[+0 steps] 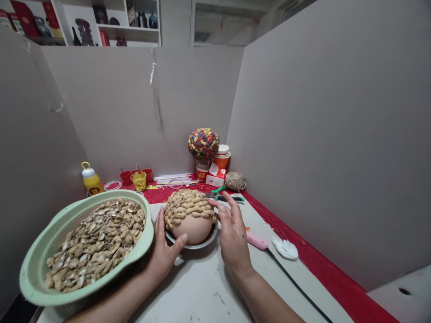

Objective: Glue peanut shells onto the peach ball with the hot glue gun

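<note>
A smooth peach-coloured ball (pixel 192 230), its upper part covered with rows of peanut shells (pixel 188 204), sits in a shallow metal bowl (pixel 209 241). My left hand (pixel 164 246) lies along the ball's left side, thumb across its bare front and fingers at the shell edge, steadying it. On the other side, my right hand (pixel 235 235) has its fingers spread, the fingertips at or very near the shells; whether they press on them I cannot tell. No loose shell shows in the right hand. Left of the ball, a pale green colander (pixel 35 273) holds many peanut shell halves.
A pink-handled glue gun (pixel 257 241) with a black cord lies right, beside a crumpled white tissue (pixel 285 248). Green-handled pliers (pixel 230 197), twine (pixel 235 181), a colourful shell ball (pixel 203 143), paint cups (pixel 138 181) and a yellow bottle (pixel 91 181) stand behind. Grey partitions enclose the table.
</note>
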